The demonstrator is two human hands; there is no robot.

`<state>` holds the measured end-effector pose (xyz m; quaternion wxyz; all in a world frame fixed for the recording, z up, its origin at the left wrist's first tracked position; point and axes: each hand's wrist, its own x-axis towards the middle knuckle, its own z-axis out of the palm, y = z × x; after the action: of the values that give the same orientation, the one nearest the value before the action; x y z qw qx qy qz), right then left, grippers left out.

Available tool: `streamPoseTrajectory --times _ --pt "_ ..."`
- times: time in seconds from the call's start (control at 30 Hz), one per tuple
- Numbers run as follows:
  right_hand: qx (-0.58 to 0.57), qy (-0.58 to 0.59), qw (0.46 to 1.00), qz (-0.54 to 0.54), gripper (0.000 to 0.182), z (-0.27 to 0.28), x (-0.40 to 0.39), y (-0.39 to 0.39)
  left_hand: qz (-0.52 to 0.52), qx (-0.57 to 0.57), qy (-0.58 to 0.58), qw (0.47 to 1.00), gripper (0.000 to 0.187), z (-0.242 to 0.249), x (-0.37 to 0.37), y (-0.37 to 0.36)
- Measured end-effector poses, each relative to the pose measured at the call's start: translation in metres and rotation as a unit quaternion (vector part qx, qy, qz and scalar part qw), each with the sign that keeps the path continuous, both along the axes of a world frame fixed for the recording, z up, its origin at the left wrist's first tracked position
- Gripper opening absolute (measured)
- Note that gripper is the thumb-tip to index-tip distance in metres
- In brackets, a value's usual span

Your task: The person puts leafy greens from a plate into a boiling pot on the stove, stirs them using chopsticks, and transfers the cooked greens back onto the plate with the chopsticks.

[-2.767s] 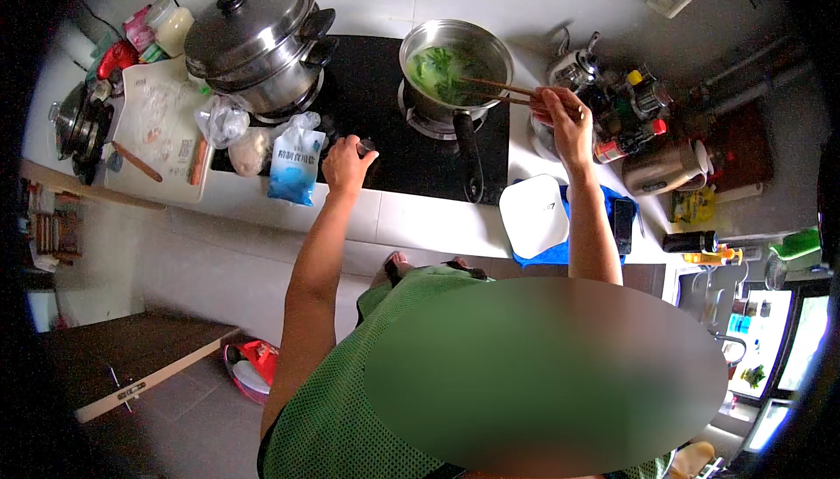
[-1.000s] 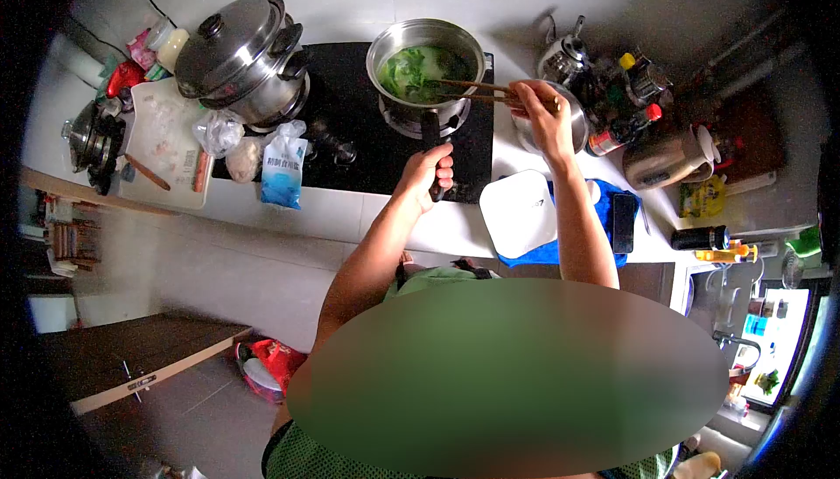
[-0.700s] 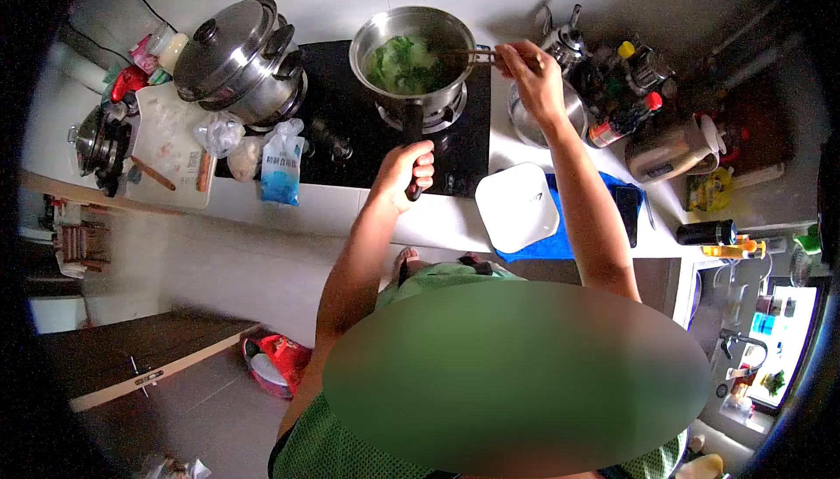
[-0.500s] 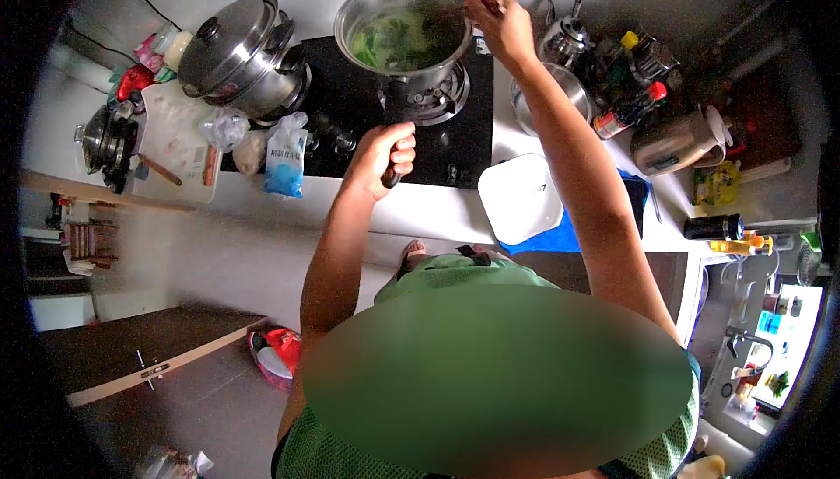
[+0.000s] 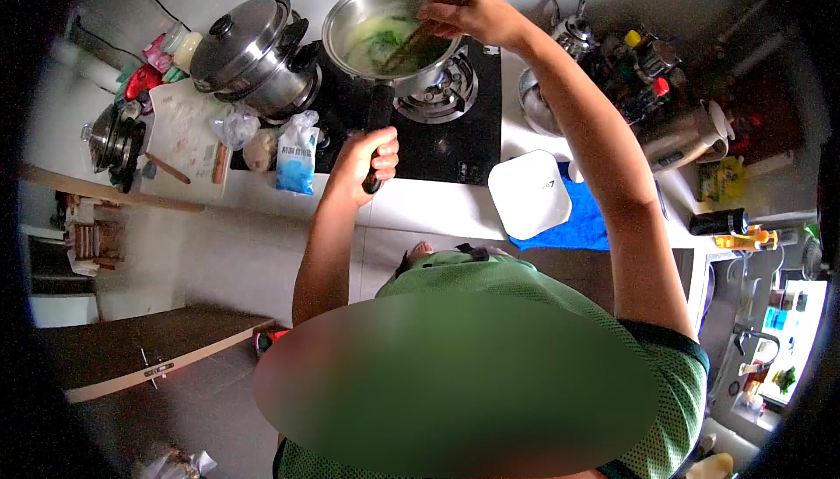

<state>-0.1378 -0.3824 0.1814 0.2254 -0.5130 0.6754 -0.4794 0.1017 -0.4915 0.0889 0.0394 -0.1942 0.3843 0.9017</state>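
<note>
My left hand point(image 5: 366, 162) is wrapped round the black handle of a steel saucepan point(image 5: 339, 22). The pan sits partly off the right burner point(image 5: 437, 94), to its left; whether its base touches the stove is hidden. Inside is pale liquid with green leaves point(image 5: 382, 41). My right hand point(image 5: 464, 13) is closed over the pan's right rim, gripping brown wooden chopsticks point(image 5: 409, 48) that slant down into the greens. Their tips are hard to make out.
Left of the pan stands a lidded steel pot point(image 5: 245, 55). A salt bag point(image 5: 297, 160) and cutting board point(image 5: 179, 142) lie near it. On the right are a white dish point(image 5: 529, 195), a blue cloth point(image 5: 582, 216), a steel bowl point(image 5: 535, 103), several bottles and a kettle point(image 5: 687, 138).
The saucepan has shifted left, uncovering more of the right burner. My right hand has moved left over the pan, and the chopsticks now show clearly in the greens. My left hand keeps the handle.
</note>
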Motion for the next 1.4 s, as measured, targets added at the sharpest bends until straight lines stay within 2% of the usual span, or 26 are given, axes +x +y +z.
streamPoseTrajectory --times 0.03,0.17,0.23,0.3,0.37,0.47,0.6,0.7,0.77,0.97,1.3,1.4 --pt "0.02 0.071 0.997 -0.017 0.029 0.006 0.003 0.009 -0.002 -0.01 -0.015 1.0 0.023 0.001 0.004 0.001" --pt "-0.02 0.073 0.993 -0.085 0.029 0.011 0.016 0.035 -0.012 -0.035 -0.035 0.999 0.027 -0.003 0.02 0.006" --pt "-0.025 0.045 0.992 -0.111 0.03 0.008 0.026 0.042 -0.008 -0.035 -0.046 0.998 0.026 -0.007 0.027 0.007" --pt "-0.056 -0.016 0.979 -0.196 0.025 -0.006 0.028 0.046 -0.014 -0.034 -0.04 0.999 0.023 -0.01 0.035 0.007" --pt "-0.038 -0.005 0.973 -0.228 0.025 -0.019 0.028 0.051 -0.023 -0.008 -0.035 0.999 0.015 -0.013 0.044 0.004" --pt "-0.091 -0.188 0.942 -0.262 0.025 -0.035 0.046 0.059 -0.031 -0.024 -0.044 0.998 0.012 -0.021 0.056 -0.001" --pt "-0.026 -0.22 0.934 -0.28 0.028 -0.061 0.073 0.075 -0.043 -0.054 -0.067 0.995 0.012 -0.02 0.07 -0.005" --pt "-0.028 -0.289 0.916 -0.276 0.027 -0.077 0.1 0.08 -0.074 -0.076 -0.066 0.992 0.012 -0.024 0.077 -0.01" --pt "-0.053 -0.277 0.913 -0.293 0.028 -0.086 0.117 0.081 -0.083 -0.071 -0.073 0.991 0.012 -0.026 0.081 -0.01" --pt "-0.072 -0.129 0.93 -0.335 0.029 -0.1 0.141 0.087 -0.104 -0.079 -0.059 0.99 0.01 -0.034 0.092 -0.002" --pt "-0.128 -0.136 0.916 -0.355 0.03 -0.125 0.137 0.121 -0.093 -0.085 -0.081 0.989 0.009 -0.027 0.108 0.037" --pt "-0.206 -0.186 0.894 -0.352 0.033 -0.13 0.138 0.127 -0.087 -0.07 -0.082 0.99 0.01 -0.028 0.115 0.05"
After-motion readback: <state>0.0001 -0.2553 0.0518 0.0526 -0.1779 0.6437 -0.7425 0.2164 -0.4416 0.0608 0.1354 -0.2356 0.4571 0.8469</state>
